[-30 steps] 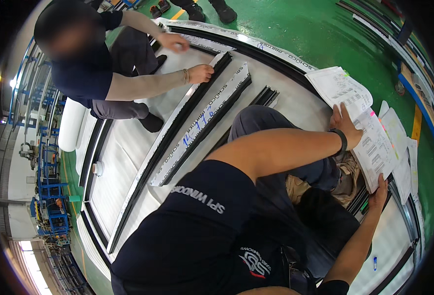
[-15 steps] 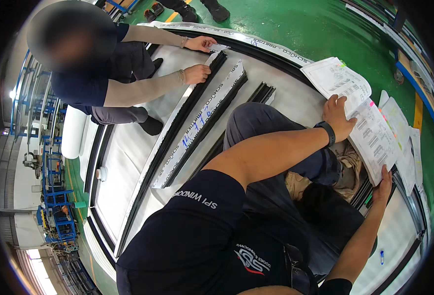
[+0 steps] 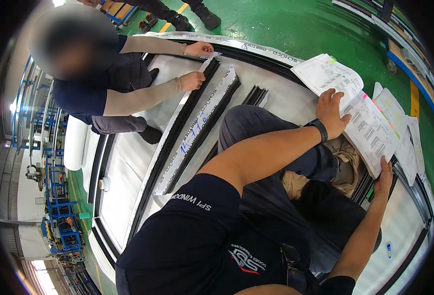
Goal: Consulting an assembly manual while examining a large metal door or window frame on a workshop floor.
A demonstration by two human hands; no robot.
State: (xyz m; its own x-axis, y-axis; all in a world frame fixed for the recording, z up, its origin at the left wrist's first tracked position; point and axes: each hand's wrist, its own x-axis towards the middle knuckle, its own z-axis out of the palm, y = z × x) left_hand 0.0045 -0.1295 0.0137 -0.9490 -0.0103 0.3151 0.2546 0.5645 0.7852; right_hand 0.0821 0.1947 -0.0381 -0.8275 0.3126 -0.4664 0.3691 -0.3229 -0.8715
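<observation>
An open booklet of printed drawings (image 3: 369,130) with coloured tabs lies slanted at the right, one page folded up at the far side. My left hand (image 3: 332,112), with a dark band at its wrist, rests on the pages with fingers spread. At the near right corner, my right hand (image 3: 384,178) grips the booklet's edge, thumb on top. Loose sheets (image 3: 409,142) stick out beneath it on the right. To the left of my bent knee lie long black profiles with printed white film (image 3: 197,129). A co-worker's two hands (image 3: 193,81) touch the end of one profile.
The co-worker (image 3: 86,93) kneels on the white-covered surface at the far left. Black frame bars (image 3: 256,55) edge this surface. A blue marker (image 3: 388,250) lies near right; a tape roll (image 3: 104,184) lies at left. A wheeled rack (image 3: 413,73) stands far right on the green floor.
The whole view has shifted slightly. My left hand's fingers are a little more spread over the pages, while my right hand keeps its hold. The co-worker's hands stay at the profile's end.
</observation>
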